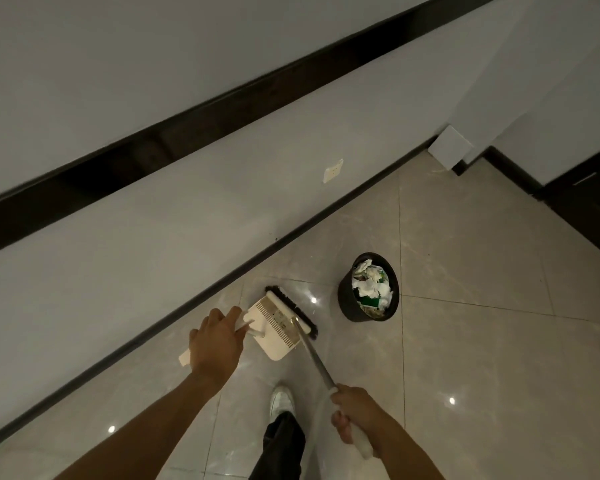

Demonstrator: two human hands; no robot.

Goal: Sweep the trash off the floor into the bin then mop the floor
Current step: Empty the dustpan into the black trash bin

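Just right of the cream dustpan (274,336), the full bin (345,303) stands nearer the right hand (354,415), whose fingers grip the broom (312,352); the left hand (217,344) curls its fingers round the pan's handle, brush head lying across its mouth on the floor (482,358).

The floor (482,358) was glossy beige tile. A black bin (346,301) stuffed with crumpled trash (371,285) sat right of centre, a cream dustpan (274,337) and broom (293,308) just left of it, and a white box (450,147) up in the upper-right corner.
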